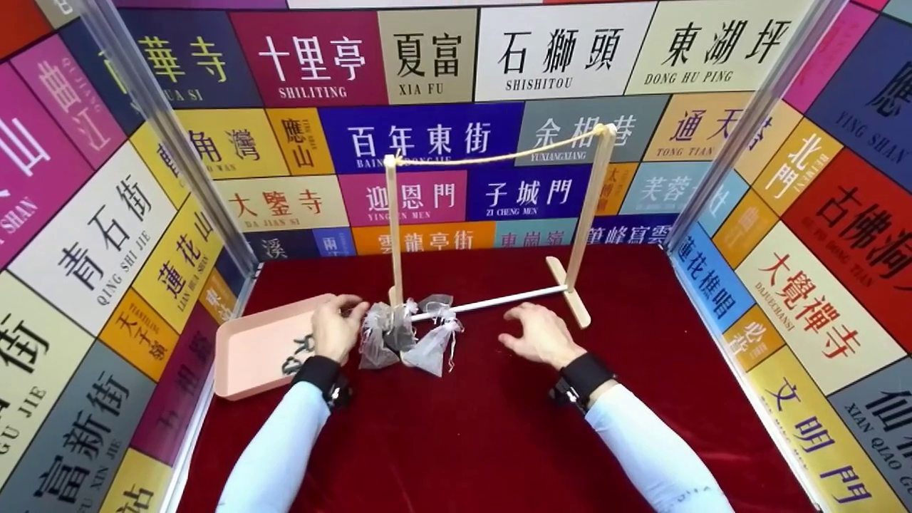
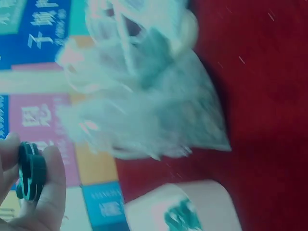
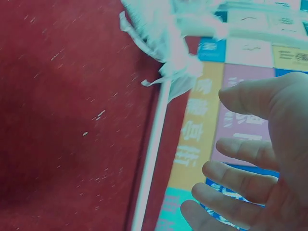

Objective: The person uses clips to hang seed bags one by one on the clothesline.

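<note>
My left hand [image 1: 336, 329] is raised between the tray and the bags, pinching a small dark green curved piece [image 2: 32, 171] between thumb and fingers; its exact kind is unclear. Beside that hand, several sheer white drawstring bags [image 1: 429, 350] hang or lie around the foot of the left wooden post [image 1: 396, 235]. Dark contents show in some bags. My right hand [image 1: 539, 336] hovers in front of the white rod [image 1: 499, 301], fingers spread and slightly bent, holding nothing. Similar dark green pieces [image 1: 298, 356] lie in the pink tray [image 1: 246, 349], partly hidden by the left hand.
A yellowish cord [image 1: 499, 157] runs from the left post's top to the right post [image 1: 590, 206], which stands on a flat wooden foot [image 1: 581, 306]. Dark red cloth [image 1: 470, 442] covers the table. Printed panels [image 1: 420, 135] wall in the back and sides.
</note>
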The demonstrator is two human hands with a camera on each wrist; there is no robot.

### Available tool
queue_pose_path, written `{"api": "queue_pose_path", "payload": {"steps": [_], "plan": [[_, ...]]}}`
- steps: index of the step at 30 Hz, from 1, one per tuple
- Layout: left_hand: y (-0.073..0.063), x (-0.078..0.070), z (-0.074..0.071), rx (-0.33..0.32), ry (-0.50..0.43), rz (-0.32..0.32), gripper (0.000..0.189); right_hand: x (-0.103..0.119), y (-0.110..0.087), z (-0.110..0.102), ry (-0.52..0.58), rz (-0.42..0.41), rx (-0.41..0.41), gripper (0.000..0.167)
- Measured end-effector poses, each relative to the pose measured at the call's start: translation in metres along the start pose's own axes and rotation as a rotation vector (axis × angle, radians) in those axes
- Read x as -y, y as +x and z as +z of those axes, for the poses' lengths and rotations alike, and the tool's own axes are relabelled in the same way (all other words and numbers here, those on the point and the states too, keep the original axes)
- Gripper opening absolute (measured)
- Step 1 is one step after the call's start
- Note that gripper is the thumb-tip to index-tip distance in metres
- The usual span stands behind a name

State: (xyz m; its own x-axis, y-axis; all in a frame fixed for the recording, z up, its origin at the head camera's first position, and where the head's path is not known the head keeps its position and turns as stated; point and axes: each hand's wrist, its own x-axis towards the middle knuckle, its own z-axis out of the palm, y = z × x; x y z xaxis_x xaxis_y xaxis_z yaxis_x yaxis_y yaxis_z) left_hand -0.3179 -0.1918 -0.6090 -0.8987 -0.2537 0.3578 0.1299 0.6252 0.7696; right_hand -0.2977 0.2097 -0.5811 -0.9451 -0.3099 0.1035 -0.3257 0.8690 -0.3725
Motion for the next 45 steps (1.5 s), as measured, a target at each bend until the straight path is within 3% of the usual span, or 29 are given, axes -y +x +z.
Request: {"api": "queue_pose_path", "payload": {"steps": [7, 15, 19, 23, 27, 34, 38, 41, 45], "plan": [[-0.006, -0.034, 0.011, 0.113, -0.091, -0.004, 0.042, 0.014, 0.004, -0.006, 0.074, -0.072, -0.046, 0.041], [-0.024, -0.069, 0.032, 0.284, -0.092, 0.075, 0.021, 0.035, 0.008, -0.007, 0.230, -0.205, -0.054, 0.039], [-0.030, -0.088, 0.042, 0.464, -0.229, 0.049, 0.018, 0.050, 0.012, -0.009, 0.293, -0.265, -0.053, 0.045], [-0.034, -0.103, 0.050, 0.675, -0.360, -0.058, 0.019, 0.059, 0.015, -0.010, 0.321, -0.345, -0.057, 0.054], [-0.037, -0.111, 0.054, 0.777, -0.374, -0.066, 0.020, 0.061, 0.016, -0.009, 0.294, -0.446, -0.044, 0.051], [-0.038, -0.110, 0.056, 0.842, -0.394, -0.054, 0.022, 0.053, 0.015, -0.006, 0.227, -0.522, -0.079, 0.039], [-0.037, -0.109, 0.055, 0.837, -0.409, -0.061, 0.025, 0.049, 0.013, -0.005, 0.173, -0.561, -0.122, 0.034], [-0.033, -0.106, 0.053, 0.771, -0.415, -0.066, 0.029, 0.045, 0.013, -0.006, 0.139, -0.550, -0.142, 0.034], [-0.023, -0.095, 0.044, 0.600, -0.371, -0.113, 0.032, 0.035, 0.012, -0.008, 0.089, -0.493, -0.148, 0.036]]}}
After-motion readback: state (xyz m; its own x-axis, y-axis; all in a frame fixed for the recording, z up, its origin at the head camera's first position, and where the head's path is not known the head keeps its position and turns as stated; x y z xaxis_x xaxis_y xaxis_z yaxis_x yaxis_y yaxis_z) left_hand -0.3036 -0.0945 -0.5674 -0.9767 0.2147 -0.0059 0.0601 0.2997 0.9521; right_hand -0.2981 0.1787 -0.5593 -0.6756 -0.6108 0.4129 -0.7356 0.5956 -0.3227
